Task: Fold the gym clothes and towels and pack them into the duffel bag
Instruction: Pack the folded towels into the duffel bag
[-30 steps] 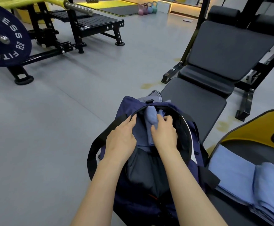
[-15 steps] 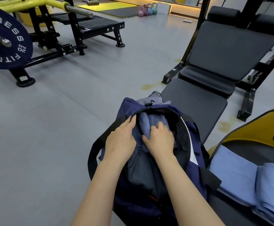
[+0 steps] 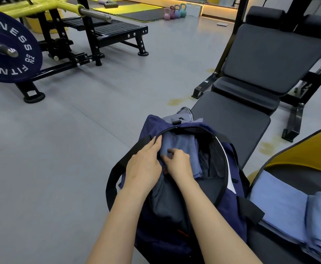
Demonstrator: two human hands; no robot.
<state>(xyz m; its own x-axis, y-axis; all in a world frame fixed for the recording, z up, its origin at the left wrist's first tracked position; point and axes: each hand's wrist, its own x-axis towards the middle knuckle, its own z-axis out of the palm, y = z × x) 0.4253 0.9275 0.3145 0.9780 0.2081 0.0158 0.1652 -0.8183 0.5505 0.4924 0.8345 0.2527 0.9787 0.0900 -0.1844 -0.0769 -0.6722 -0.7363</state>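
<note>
Towel (image 3: 182,147) in bag (image 3: 230,204) is soft, light. Left hand (image 3: 143,166) lies flat on it; right hand (image 3: 178,164) pinches a fold. Grip at folded edges.

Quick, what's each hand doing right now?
Left hand: fingers straight, resting on the folded blue towel.
Right hand: fingers curled, pinching that towel.

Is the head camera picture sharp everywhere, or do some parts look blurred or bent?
Head view: the hands and the duffel bag at the centre are sharp enough; the folded blue towels at the lower right edge look smeared; the wide lens bends the bench and the weight plate near the edges; soft even light, a bright glowing strip along the far wall.
</note>
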